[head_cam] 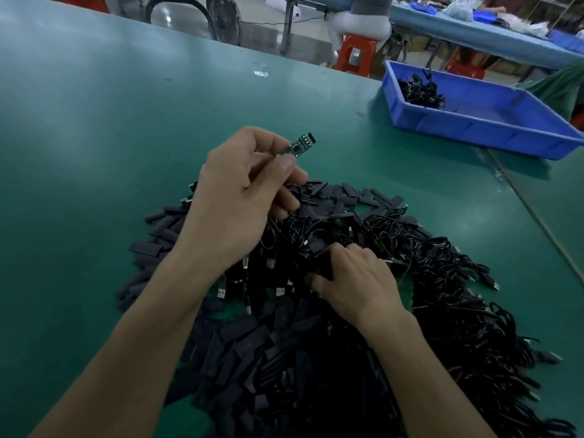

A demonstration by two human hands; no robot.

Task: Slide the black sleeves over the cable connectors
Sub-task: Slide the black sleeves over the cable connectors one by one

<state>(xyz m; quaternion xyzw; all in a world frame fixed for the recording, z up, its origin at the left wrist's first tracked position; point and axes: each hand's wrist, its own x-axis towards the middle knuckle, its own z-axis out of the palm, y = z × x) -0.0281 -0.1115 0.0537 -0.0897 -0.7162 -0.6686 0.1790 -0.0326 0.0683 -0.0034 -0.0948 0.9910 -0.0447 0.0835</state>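
My left hand (pixel 240 197) is raised above the pile and pinches a cable connector (pixel 301 145), a small bare circuit board with a dark tip that sticks out past my thumb. My right hand (pixel 350 279) lies lower on the heap with its fingers curled into the black cables (pixel 442 263); what it holds is hidden. Several loose black sleeves (pixel 246 339) lie flat across the near and left sides of the heap, with more sleeves at the far edge (pixel 354 194).
A blue plastic tray (pixel 493 128) holding a small bunch of black cables stands at the far right of the green table (pixel 94 137). A seam runs down the table on the right. Behind are red stools, a fan and another bench.
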